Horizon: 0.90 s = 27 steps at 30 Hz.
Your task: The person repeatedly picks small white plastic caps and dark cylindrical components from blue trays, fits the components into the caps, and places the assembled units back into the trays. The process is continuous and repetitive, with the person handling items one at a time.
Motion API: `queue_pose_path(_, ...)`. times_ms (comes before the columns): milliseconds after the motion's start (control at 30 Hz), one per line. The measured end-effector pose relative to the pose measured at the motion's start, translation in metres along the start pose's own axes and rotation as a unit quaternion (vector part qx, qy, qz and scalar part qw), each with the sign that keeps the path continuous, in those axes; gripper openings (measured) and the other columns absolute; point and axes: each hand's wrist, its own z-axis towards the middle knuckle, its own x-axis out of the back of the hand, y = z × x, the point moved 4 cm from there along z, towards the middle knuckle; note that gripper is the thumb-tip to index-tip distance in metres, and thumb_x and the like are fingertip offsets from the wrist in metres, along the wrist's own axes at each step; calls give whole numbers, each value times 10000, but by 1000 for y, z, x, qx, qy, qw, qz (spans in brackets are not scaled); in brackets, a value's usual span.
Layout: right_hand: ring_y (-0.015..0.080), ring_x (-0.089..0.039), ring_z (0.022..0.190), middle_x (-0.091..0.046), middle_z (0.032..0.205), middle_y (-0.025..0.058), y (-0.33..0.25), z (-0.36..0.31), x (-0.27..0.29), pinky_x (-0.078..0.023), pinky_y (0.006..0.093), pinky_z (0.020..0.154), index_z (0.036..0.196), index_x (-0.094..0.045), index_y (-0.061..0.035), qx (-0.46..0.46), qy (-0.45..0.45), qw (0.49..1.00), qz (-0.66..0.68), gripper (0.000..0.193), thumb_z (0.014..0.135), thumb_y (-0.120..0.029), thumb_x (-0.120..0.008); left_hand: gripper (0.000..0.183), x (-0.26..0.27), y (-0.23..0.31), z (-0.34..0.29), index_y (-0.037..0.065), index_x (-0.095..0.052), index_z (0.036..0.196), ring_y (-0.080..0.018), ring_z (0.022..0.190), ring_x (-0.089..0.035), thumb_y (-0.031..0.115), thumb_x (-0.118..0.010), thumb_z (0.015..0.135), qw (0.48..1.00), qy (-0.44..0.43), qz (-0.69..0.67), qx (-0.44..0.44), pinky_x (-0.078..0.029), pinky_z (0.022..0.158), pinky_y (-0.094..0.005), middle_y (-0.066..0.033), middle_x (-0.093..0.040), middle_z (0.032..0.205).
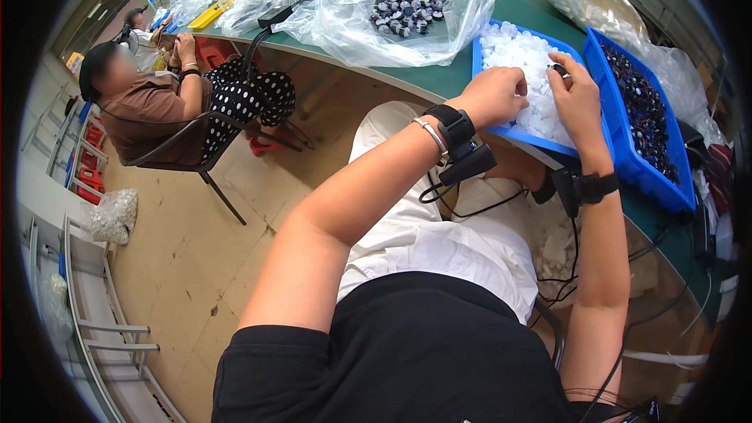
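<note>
My right hand [578, 95] pinches a small dark round piece [559, 70] between thumb and fingers, over a blue tray [475, 59] of small white plastic pieces [513, 48]. Above the tray's left side is my left hand [493, 97], its fingers curled together; whatever they may hold is hidden. Right beside it, a second blue tray [680, 158] is filled with small dark shiny pieces [638, 102]. Farther left on the green table [439, 77], a clear plastic bag [337, 19] lies spread under a pile of black and white small parts [406, 9].
Black cables [576, 251] hang from my wrist straps near my lap. Another person [157, 98] sits on a chair at the left, hands raised by the table. A yellow tray [211, 12] and a large bag of pale parts [591, 4] lie on the table.
</note>
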Motion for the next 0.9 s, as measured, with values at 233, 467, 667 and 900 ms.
queue_pose_path(233, 145, -631, 760, -616, 940, 111, -14, -14, 18, -530, 268, 693, 1034, -540, 8, -103, 23, 903, 416, 166, 926, -107, -592, 146, 5, -6, -1, 1, -649, 908, -149, 736, -613, 110, -624, 815, 985, 108, -135, 22, -506, 685, -291, -89, -656, 815)
queue_pose_path(467, 126, -618, 739, -600, 911, 96, -37, -58, 20, -540, 248, 664, 1077, -520, 22, -154, -32, 860, 485, 160, 955, -82, -525, 173, 14, -9, -8, 3, -658, 941, -129, 713, -591, 118, -645, 813, 983, 128, -124, 42, -508, 672, -280, -78, -596, 857)
queue_pose_path(667, 118, -634, 775, -606, 1008, 104, -50, -103, 15, -543, 225, 679, 1076, -535, 17, -213, -69, 820, 527, 166, 978, -110, -493, 200, 15, 4, -15, 15, -657, 962, -121, 769, -580, 140, -706, 813, 984, 138, -105, -26, -499, 681, -267, -69, -569, 885)
queue_pose_path(900, 183, -656, 819, -595, 1021, 123, -52, -151, -3, -559, 276, 703, 1020, -494, -12, -237, -86, 788, 562, 125, 1000, -131, -459, 193, 9, 45, -104, 27, -634, 1090, -72, 784, -551, 121, -601, 925, 913, 64, -395, 74, -452, 675, -210, -24, -594, 869)
